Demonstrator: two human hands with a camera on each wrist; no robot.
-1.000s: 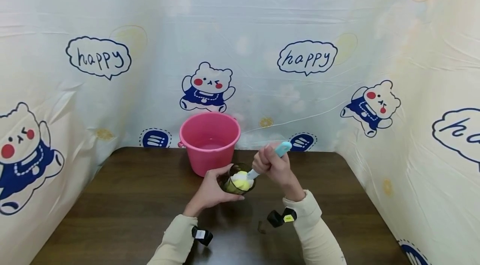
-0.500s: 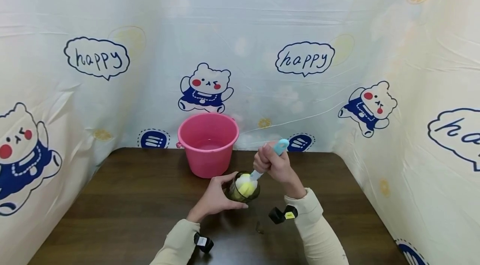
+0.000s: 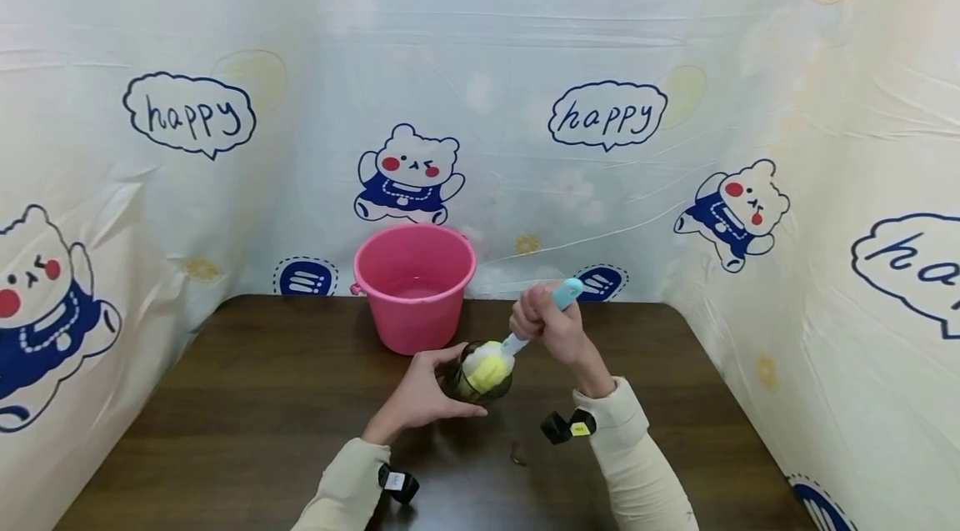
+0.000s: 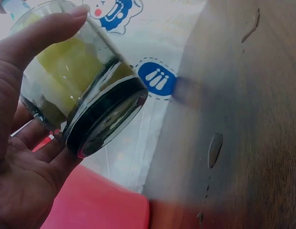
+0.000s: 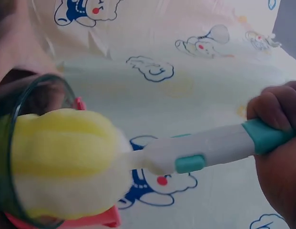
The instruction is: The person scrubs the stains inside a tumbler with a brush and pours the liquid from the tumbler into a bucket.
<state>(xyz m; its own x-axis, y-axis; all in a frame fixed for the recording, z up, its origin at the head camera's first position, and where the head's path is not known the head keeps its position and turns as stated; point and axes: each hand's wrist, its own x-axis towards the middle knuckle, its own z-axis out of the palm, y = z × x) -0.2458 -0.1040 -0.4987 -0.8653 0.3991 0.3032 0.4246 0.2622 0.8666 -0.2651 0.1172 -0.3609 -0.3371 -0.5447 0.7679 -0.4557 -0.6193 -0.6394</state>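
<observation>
My left hand [image 3: 422, 390] grips a dark, see-through glass cup [image 4: 86, 95], which is tilted with its mouth toward the right hand. Inside the cup, partly out of its mouth, sits the yellow and white sponge head [image 5: 66, 157] of a cup brush. My right hand [image 3: 551, 324] holds the brush by its grey and teal handle [image 5: 200, 148], fingers curled round it. In the left wrist view the thumb lies along one side of the cup and the fingers support the other, its thick base facing the camera.
A pink bucket [image 3: 415, 323] stands behind the cup on the dark wooden table [image 3: 247, 398], with what looks like water in it. Small wet patches [image 4: 215, 150] lie on the tabletop. A printed curtain [image 3: 480, 56] hangs behind and at both sides.
The cup first shifts down and right, then back a little left. The sponge head now sticks out of its mouth more than a second ago. The right hand stays nearly in place.
</observation>
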